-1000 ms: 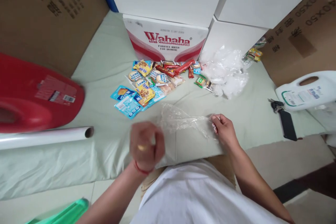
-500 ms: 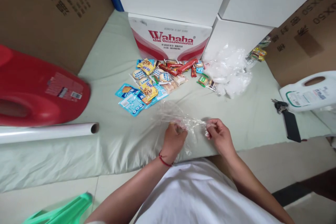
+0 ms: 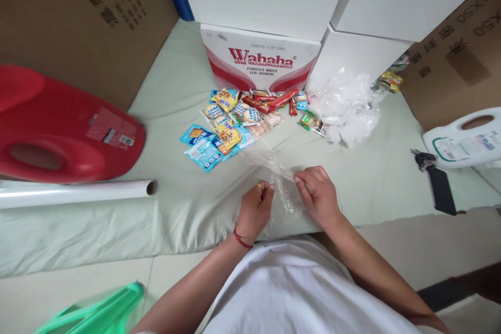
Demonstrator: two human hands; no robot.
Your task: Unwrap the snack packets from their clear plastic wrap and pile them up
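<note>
A thin clear plastic bag [image 3: 270, 164] stretches between my hands over the green sheet. My left hand [image 3: 255, 206], with a red cord at its wrist, has its fingers pinched together at the bag's near left edge. My right hand [image 3: 319, 193] is closed, thumb against fingers, on a gathered part of the bag. Beyond them lies a heap of wrapped snacks: yellow cookie packets [image 3: 227, 133], light blue packets [image 3: 204, 152] and red stick-shaped packets [image 3: 282, 100]. A pile of crumpled clear bags [image 3: 344, 107] sits to the right of the heap.
Behind the snacks stands a Wahaha carton [image 3: 260, 60]. On the left are a red jug [image 3: 70, 130] and a white roll [image 3: 78, 193]. A white bottle [image 3: 465, 138], keys and a black phone [image 3: 440, 188] lie at right. The sheet [image 3: 188, 229] ends near my body.
My right hand has moved slightly left and up along the bag, now gripping nearer its middle. My left hand has lowered a little. The view has shifted slightly.
</note>
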